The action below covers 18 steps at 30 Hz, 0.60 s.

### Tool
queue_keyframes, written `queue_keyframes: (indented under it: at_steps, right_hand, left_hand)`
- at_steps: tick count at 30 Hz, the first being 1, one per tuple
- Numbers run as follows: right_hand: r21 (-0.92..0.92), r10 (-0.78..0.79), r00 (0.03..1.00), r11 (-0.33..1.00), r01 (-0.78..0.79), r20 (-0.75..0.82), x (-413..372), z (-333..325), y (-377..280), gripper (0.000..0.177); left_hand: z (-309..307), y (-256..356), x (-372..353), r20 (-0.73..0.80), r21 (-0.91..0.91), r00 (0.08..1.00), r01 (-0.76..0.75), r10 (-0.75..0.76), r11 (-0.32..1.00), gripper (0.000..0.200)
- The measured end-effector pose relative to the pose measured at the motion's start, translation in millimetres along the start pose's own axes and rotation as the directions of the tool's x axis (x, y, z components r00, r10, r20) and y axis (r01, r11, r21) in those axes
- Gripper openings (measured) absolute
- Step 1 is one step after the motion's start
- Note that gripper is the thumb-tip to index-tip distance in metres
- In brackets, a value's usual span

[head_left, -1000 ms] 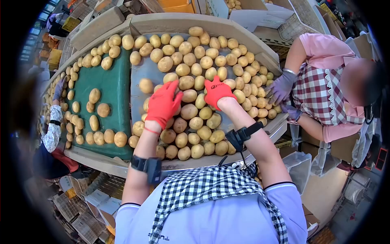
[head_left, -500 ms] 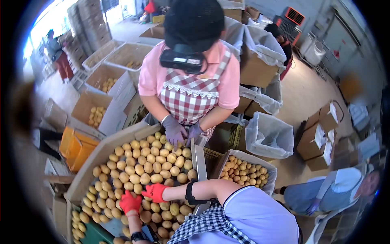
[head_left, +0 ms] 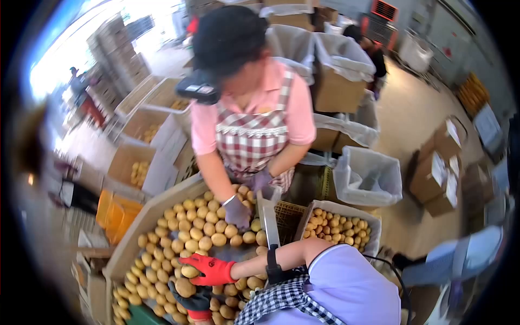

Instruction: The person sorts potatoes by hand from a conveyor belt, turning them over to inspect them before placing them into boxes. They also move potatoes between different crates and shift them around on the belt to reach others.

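My right hand (head_left: 212,270), in a red glove, has its fingers and thumb closed around a yellow-brown potato (head_left: 189,271). Just below it, my left hand (head_left: 196,299) is turned to show the glove's dark palm and red cuff, with another potato (head_left: 185,287) in its grasp. Both hands are above a sorting table (head_left: 130,252) covered with many loose potatoes. A co-worker in a checked apron stands opposite; that person's gloved hand (head_left: 237,213) reaches down onto the potatoes, the other (head_left: 259,181) stays near the table edge.
A lined box of potatoes (head_left: 338,230) stands right of the table's metal edge (head_left: 267,219). Behind it is a white-lined box (head_left: 368,179). An orange crate (head_left: 116,216) and boxes holding potatoes (head_left: 132,168) are on the left. Other people stand farther off.
My left hand has turned palm-up and now holds a potato; my right hand has closed on one. The co-worker's hand has moved farther over the table. The view has shifted slightly.
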State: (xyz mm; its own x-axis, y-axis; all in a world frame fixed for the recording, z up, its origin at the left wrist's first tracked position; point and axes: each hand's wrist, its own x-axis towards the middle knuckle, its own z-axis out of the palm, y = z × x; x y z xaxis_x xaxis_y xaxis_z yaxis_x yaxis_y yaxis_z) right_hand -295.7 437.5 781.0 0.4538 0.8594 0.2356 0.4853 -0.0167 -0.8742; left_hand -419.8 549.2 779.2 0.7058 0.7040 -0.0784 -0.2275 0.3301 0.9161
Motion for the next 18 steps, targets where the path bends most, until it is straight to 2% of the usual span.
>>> queue_keyframes:
  at_steps: [1, 2, 3, 4, 5, 6, 7, 9, 10, 11, 13, 14, 15, 16, 17, 18]
  right_hand:
    - [-0.025, -0.028, 0.999, 0.999, 0.029, 0.030, -3.4, 8.6, -5.4, 0.084]
    - [-0.018, -0.050, 0.995, 0.999, 0.052, 0.091, -6.8, 16.4, -14.8, 0.085]
    - [0.051, 0.019, 0.975, 0.998, -0.032, 0.223, -10.5, 1.8, -40.1, 0.089]
    - [0.083, 0.033, 0.966, 0.995, -0.056, 0.255, -12.4, 13.1, -38.2, 0.090]
    - [0.130, -0.004, 0.967, 0.991, -0.031, 0.257, -14.2, 17.5, -43.2, 0.091]
    - [0.140, 0.107, 0.945, 0.978, -0.156, 0.308, -16.7, 16.8, -60.9, 0.092]
    - [0.131, 0.228, 0.912, 0.949, -0.286, 0.341, -16.1, 11.5, -77.0, 0.092]
    - [0.121, 0.235, 0.878, 0.943, -0.310, 0.417, -18.1, 20.0, -78.6, 0.092]
    - [0.181, 0.245, 0.868, 0.919, -0.350, 0.431, -21.9, 30.7, -69.0, 0.091]
    - [0.162, 0.256, 0.848, 0.917, -0.365, 0.464, -22.1, 29.5, -68.1, 0.088]
    - [0.054, 0.090, 0.891, 0.990, -0.127, 0.445, -22.0, 22.0, -67.0, 0.086]
    - [0.072, -0.113, 0.917, 0.993, 0.092, 0.383, -22.5, 26.1, -54.7, 0.079]
    - [0.098, -0.264, 0.910, 0.965, 0.245, 0.319, -18.4, 21.0, -56.0, 0.071]
    - [0.067, -0.461, 0.849, 0.885, 0.460, 0.257, -10.3, 19.0, -50.7, 0.077]
    - [0.042, -0.540, 0.799, 0.834, 0.550, 0.265, 4.9, 3.1, -63.9, 0.075]
    - [-0.034, -0.738, 0.670, 0.669, 0.742, 0.086, 28.8, 2.6, -66.0, 0.072]
  left_hand:
    - [10.3, 15.6, -5.9, 0.018, -0.332, 0.970, 0.235, -0.243, 0.913, 0.070]
    - [8.5, 34.0, -18.1, 0.093, -0.634, 0.909, 0.369, -0.407, 0.680, 0.070]
    - [1.0, 43.3, -32.0, 0.162, -0.624, 0.905, 0.404, -0.394, 0.669, 0.069]
    - [-5.4, 49.8, -45.3, 0.040, -0.661, 0.935, 0.289, -0.353, 0.693, 0.069]
    - [-5.9, 54.7, -52.8, 0.096, -0.634, 0.954, 0.278, -0.283, 0.721, 0.062]
    - [-4.2, 58.6, -59.2, 0.181, -0.595, 0.959, 0.285, -0.221, 0.752, 0.057]
    - [1.9, 65.9, -71.6, 0.109, -0.012, 0.988, 0.114, -0.112, 0.993, 0.058]
    - [27.8, 80.5, -87.5, 0.157, 0.230, 0.978, -0.169, 0.135, 0.958, 0.056]
    - [-2.0, 58.2, -89.4, 0.038, -0.367, 0.975, 0.218, -0.219, 0.904, 0.060]
    - [-15.5, 45.4, -94.0, 0.077, -0.501, 0.962, 0.265, -0.263, 0.824, 0.062]
    - [1.1, 64.2, -96.5, 0.064, -0.346, 0.946, 0.321, -0.319, 0.882, 0.065]
    - [-22.3, 43.3, -99.1, 0.096, 0.284, 0.990, 0.071, -0.101, 0.956, 0.068]
    - [44.4, 107.6, -92.0, 0.241, -0.204, 0.951, 0.244, -0.192, 0.948, 0.071]
    - [8.7, 71.1, -95.7, 0.064, -0.345, 0.985, 0.171, -0.158, 0.923, 0.069]
    - [-2.8, 63.5, -88.3, 0.114, -0.417, 0.986, 0.162, -0.125, 0.895, 0.072]
    - [-13.9, 63.1, -77.2, 0.149, -0.407, 0.988, 0.107, -0.050, 0.907, 0.070]
